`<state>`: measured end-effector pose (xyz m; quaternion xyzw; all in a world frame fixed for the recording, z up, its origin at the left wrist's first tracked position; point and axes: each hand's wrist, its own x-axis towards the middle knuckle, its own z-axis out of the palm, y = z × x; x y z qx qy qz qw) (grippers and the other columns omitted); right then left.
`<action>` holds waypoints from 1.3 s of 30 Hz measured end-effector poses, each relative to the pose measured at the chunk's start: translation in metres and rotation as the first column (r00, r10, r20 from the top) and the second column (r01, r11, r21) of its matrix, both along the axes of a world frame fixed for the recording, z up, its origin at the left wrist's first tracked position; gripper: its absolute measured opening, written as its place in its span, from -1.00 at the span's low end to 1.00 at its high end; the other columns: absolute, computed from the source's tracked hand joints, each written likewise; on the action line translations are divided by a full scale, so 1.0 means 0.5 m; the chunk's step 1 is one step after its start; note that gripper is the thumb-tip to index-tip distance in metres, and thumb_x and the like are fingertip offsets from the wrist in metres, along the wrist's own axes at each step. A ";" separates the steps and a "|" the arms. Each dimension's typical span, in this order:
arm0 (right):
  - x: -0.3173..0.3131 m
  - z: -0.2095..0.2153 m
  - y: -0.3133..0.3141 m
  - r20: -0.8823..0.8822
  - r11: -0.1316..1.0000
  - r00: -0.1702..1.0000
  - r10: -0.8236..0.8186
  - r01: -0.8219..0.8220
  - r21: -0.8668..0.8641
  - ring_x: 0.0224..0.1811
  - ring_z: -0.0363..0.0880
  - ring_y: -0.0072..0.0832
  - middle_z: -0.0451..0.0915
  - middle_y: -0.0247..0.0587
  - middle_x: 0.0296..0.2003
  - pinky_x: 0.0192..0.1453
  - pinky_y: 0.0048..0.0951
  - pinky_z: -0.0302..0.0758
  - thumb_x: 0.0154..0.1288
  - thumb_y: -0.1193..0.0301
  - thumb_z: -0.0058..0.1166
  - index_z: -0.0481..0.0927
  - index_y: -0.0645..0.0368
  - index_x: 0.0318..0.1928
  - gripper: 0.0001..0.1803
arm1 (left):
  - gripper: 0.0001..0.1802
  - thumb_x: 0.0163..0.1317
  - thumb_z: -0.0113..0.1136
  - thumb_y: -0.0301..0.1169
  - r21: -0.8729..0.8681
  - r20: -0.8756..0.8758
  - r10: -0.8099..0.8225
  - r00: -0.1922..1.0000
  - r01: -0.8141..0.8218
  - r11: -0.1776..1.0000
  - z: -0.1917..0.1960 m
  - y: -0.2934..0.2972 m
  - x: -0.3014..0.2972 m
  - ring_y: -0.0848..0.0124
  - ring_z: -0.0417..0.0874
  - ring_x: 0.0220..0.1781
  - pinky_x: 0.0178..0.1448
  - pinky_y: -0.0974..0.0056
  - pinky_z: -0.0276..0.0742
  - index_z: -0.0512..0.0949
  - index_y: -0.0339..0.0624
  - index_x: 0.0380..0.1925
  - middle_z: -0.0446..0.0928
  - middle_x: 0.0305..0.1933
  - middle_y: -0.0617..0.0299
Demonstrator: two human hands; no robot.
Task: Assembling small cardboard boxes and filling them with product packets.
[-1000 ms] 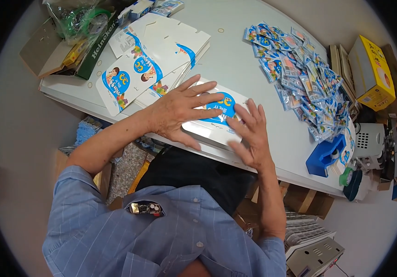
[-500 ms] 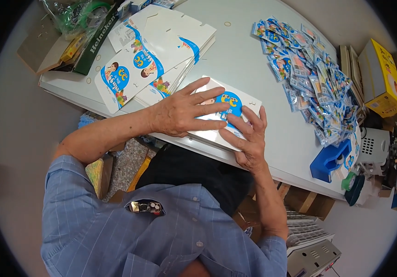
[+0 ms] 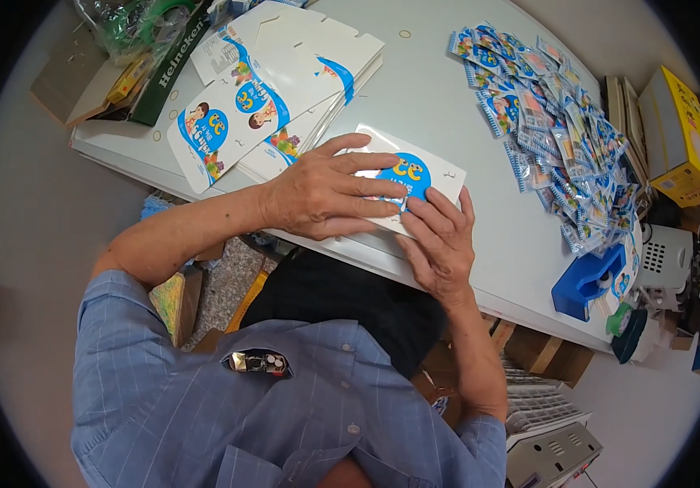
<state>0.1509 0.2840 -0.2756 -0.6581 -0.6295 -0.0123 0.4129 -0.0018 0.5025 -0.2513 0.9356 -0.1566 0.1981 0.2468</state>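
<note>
A small white carton (image 3: pixel 416 177) with a blue round print lies near the table's front edge, partly covered by both hands. My left hand (image 3: pixel 317 191) rests palm down over its left part, fingers stretched out and a little spread across the top. At the carton's near right corner is my right hand (image 3: pixel 446 248), its fingertips on the top and outer side and its thumb by the front edge. Left of them sits a stack of flat, unfolded cartons (image 3: pixel 301 77) in the same print. One printed flat carton (image 3: pixel 203 134) lies askew on top.
A heap of small blue-and-white sachets (image 3: pixel 561 138) spreads over the table's right side. Near the right edge stands a blue tape dispenser (image 3: pixel 575 286), with a green tape roll (image 3: pixel 620 319) beyond it. A yellow box (image 3: pixel 682 138) is farther right. A green carton tray (image 3: pixel 154 93) stands far left.
My right hand's fingers have drawn closer together, and its thumb and index finger have shifted on the carton. The left hand stays nearly in place. The whole view has shifted slightly.
</note>
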 end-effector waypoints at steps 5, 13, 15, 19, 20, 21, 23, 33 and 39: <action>0.002 0.005 0.003 0.068 0.999 0.998 0.017 -0.019 0.031 0.31 0.52 -0.30 0.65 -0.40 0.13 0.59 0.11 0.03 0.08 0.46 0.43 0.72 -0.03 0.01 -0.58 | -0.63 0.17 0.44 -0.33 -0.018 -0.004 0.025 1.000 -0.025 1.000 -0.003 -0.003 -0.004 0.24 0.46 0.45 0.48 -0.07 0.25 0.72 0.16 0.01 0.61 0.25 0.41; 0.008 0.056 0.009 -0.089 0.998 0.996 0.014 -0.019 -0.052 0.21 0.59 -0.31 0.73 -0.38 0.00 0.59 0.08 -0.01 0.12 0.48 0.40 0.77 0.01 -0.09 -0.70 | -0.66 0.21 0.41 -0.29 -0.200 -0.138 -0.009 0.990 -0.019 0.980 0.025 0.005 -0.002 0.26 0.50 0.38 0.41 0.00 0.29 0.73 0.09 0.02 0.62 0.24 0.42; 0.009 0.050 0.008 -0.089 0.998 0.996 0.018 -0.023 -0.055 0.24 0.57 -0.31 0.72 -0.38 0.02 0.59 0.07 0.00 0.12 0.48 0.40 0.78 0.00 -0.10 -0.71 | -0.64 0.22 0.41 -0.28 -0.214 -0.146 -0.006 0.989 -0.026 0.977 0.023 0.004 -0.004 0.25 0.49 0.38 0.40 0.00 0.29 0.72 0.09 0.04 0.63 0.24 0.42; 0.011 0.045 0.000 -0.062 0.996 0.996 0.072 -0.075 -0.048 0.30 0.51 -0.27 0.67 -0.36 0.11 0.58 0.07 0.04 0.09 0.47 0.42 0.76 -0.02 -0.05 -0.65 | -0.59 0.21 0.41 -0.24 -0.104 -0.079 0.009 0.997 -0.017 0.994 0.016 0.002 -0.016 0.21 0.46 0.41 0.45 -0.04 0.25 0.68 0.10 0.09 0.59 0.29 0.36; 0.012 0.047 -0.002 -0.055 0.993 0.993 0.101 -0.105 -0.060 0.33 0.49 -0.25 0.66 -0.35 0.13 0.58 0.07 0.05 0.08 0.47 0.43 0.75 -0.02 -0.03 -0.62 | -0.58 0.21 0.41 -0.23 -0.050 -0.063 0.007 0.998 -0.010 0.999 0.019 0.001 -0.019 0.19 0.45 0.42 0.47 -0.05 0.23 0.67 0.10 0.09 0.57 0.31 0.35; 0.011 0.043 -0.001 -0.055 0.993 0.993 0.102 -0.105 -0.057 0.33 0.49 -0.25 0.66 -0.35 0.13 0.58 0.07 0.05 0.08 0.47 0.43 0.75 -0.02 -0.03 -0.62 | -0.57 0.18 0.43 -0.20 -0.029 -0.030 0.017 0.999 -0.018 0.999 0.012 -0.003 -0.020 0.15 0.46 0.41 0.47 -0.06 0.25 0.67 0.07 0.07 0.54 0.34 0.31; 0.004 0.025 -0.001 0.035 0.999 0.998 0.054 -0.054 0.000 0.35 0.47 -0.21 0.63 -0.34 0.17 0.58 0.09 0.04 0.06 0.49 0.42 0.74 -0.02 -0.01 -0.59 | -0.58 0.16 0.44 -0.21 -0.040 0.028 0.041 0.999 -0.040 0.998 -0.002 -0.009 -0.011 0.15 0.47 0.39 0.45 -0.06 0.29 0.68 0.06 0.05 0.55 0.32 0.31; 0.005 0.071 -0.045 -0.089 0.990 0.992 -0.092 0.101 0.097 0.23 0.54 -0.21 0.63 -0.20 0.05 0.39 0.04 0.36 0.05 0.47 0.42 0.72 0.05 -0.08 -0.64 | -0.71 0.06 0.47 -0.41 -0.045 0.111 0.179 0.978 -0.175 0.984 -0.013 -0.046 -0.011 0.02 0.52 0.33 0.41 -0.17 0.30 0.76 -0.11 -0.16 0.66 0.16 0.18; 0.135 0.099 -0.328 -0.324 0.375 0.372 -0.870 0.925 0.055 -0.48 0.37 -0.65 0.52 -0.40 -0.51 -0.31 -0.53 0.40 0.34 0.43 0.29 0.60 0.27 0.05 -0.68 | -0.72 0.10 0.46 -0.42 -0.085 0.197 0.302 0.933 -0.291 0.953 -0.031 -0.104 0.063 0.09 0.52 0.34 0.44 -0.09 0.25 0.77 -0.04 -0.13 0.69 0.12 0.23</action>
